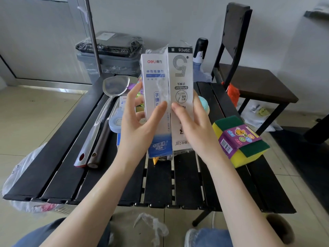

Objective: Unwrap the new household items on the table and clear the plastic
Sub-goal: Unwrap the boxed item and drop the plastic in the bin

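Two slim white refill boxes stand upright side by side in clear plastic wrap above the black slatted table [187, 184]. My left hand [137, 125] grips the left box [156, 82], which has blue print, thumb on its front. My right hand [192, 125] grips the right box [180, 73], marked with a large 5, thumb on its front. Crumpled plastic [154, 49] sticks up behind the boxes' tops.
On the table lie a steel spatula [106, 97], a brown-handled tool [101, 141], a tape roll [115, 122] and wrapped sponges [240, 139]. A lined bin [110, 56] and a dark chair [249, 82] stand behind. Loose plastic [153, 227] lies on the floor, a bag [23, 168] at left.
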`<state>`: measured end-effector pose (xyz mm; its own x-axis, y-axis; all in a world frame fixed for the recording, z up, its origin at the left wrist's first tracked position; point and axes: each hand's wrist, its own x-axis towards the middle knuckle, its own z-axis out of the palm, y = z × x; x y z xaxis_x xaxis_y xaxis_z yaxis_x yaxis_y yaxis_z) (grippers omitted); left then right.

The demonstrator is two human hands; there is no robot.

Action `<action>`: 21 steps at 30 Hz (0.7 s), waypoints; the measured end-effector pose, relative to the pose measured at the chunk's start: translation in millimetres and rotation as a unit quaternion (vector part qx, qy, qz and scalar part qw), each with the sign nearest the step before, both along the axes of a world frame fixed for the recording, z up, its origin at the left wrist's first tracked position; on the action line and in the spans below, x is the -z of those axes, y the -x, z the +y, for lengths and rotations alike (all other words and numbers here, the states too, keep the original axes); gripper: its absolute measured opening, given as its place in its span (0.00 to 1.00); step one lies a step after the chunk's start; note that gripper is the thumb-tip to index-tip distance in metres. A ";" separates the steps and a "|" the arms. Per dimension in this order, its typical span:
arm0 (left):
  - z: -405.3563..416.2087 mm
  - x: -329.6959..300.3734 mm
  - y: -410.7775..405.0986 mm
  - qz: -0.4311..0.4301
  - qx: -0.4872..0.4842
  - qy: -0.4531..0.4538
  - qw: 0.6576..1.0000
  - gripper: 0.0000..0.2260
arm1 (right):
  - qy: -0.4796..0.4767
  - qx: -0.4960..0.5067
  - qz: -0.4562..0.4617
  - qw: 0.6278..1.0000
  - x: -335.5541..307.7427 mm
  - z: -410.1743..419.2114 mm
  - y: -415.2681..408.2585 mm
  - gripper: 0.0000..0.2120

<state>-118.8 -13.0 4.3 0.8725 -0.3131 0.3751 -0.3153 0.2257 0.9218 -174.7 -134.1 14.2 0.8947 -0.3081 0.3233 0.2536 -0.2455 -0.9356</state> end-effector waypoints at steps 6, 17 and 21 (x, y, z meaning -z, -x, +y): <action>-2.2 0.6 -0.2 -0.014 -0.029 -0.008 0.999 0.24 | 0.055 0.083 -0.019 0.995 2.6 6.2 -4.9 0.24; -0.9 0.8 7.7 -0.003 0.107 0.009 0.994 0.27 | -0.090 0.039 -0.011 0.995 -17.4 -1.5 5.0 0.33; -0.6 1.3 7.9 -0.014 0.112 -0.001 0.994 0.31 | -0.098 0.061 0.024 0.993 -12.0 -6.4 2.2 0.35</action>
